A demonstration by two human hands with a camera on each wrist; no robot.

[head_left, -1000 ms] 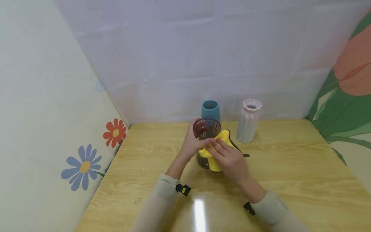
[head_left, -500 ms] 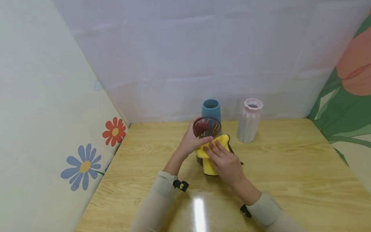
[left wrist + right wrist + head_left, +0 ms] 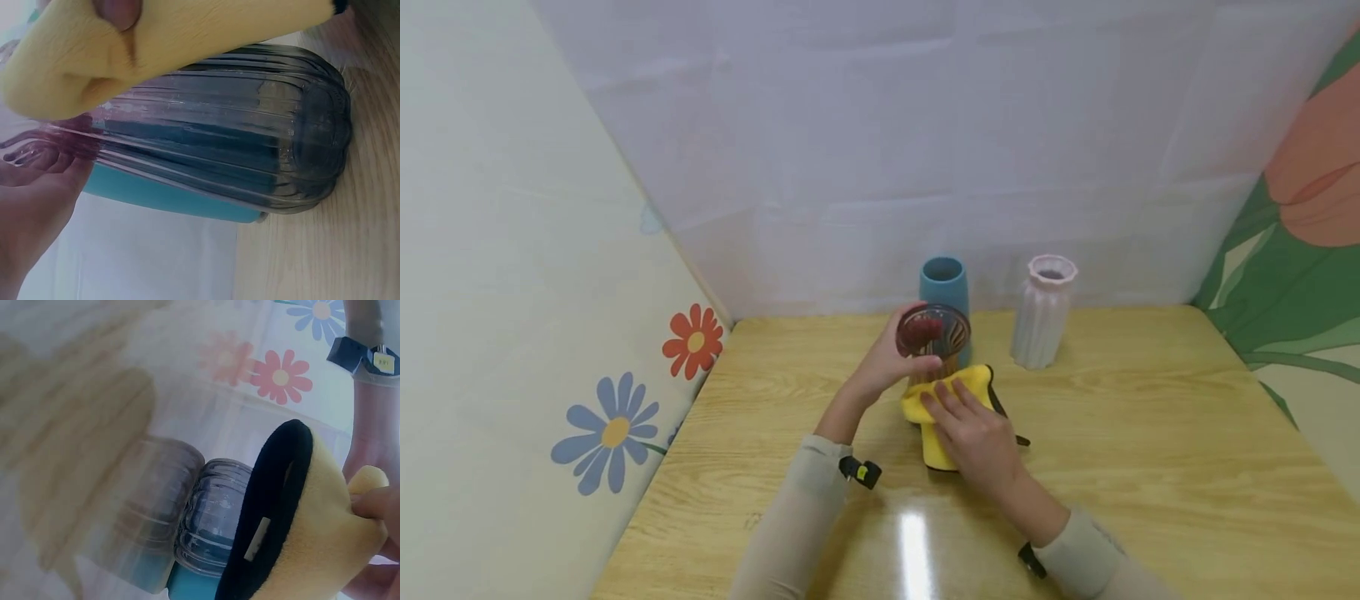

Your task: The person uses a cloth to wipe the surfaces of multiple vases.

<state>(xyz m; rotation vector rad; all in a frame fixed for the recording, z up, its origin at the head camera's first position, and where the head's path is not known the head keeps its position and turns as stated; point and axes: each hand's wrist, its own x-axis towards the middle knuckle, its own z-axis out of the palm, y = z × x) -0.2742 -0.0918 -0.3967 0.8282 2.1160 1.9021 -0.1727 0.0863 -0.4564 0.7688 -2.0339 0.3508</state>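
Two bare hands were at work on a ribbed glass vase (image 3: 250, 131), which was near the middle of a wood-grained table (image 3: 1150, 417). The left hand (image 3: 880, 362) grasped it near its flared rim, the thumb on the near side and the other fingers wrapped behind. The right hand (image 3: 979, 437) gripped a yellow cloth (image 3: 325, 531) and pressed it to the glass just below the left thumb, with part of the cloth hanging down in front. A dark border ran along the cloth's edge, and a small pale tag (image 3: 257, 539) showed on its dark side. Whether the base of the glass touched the tabletop could not be told. Just behind it stood a blue vase (image 3: 942, 287), partly hidden; a pale pink fluted vase (image 3: 1043, 321) stood upright to the right, apart from both. Each light sleeve had a small black device at the wrist. On the left wall were a red flower (image 3: 695, 342) and a blue flower (image 3: 615, 433), and on the right wall was a large orange bloom (image 3: 1315, 175) with green leaves.
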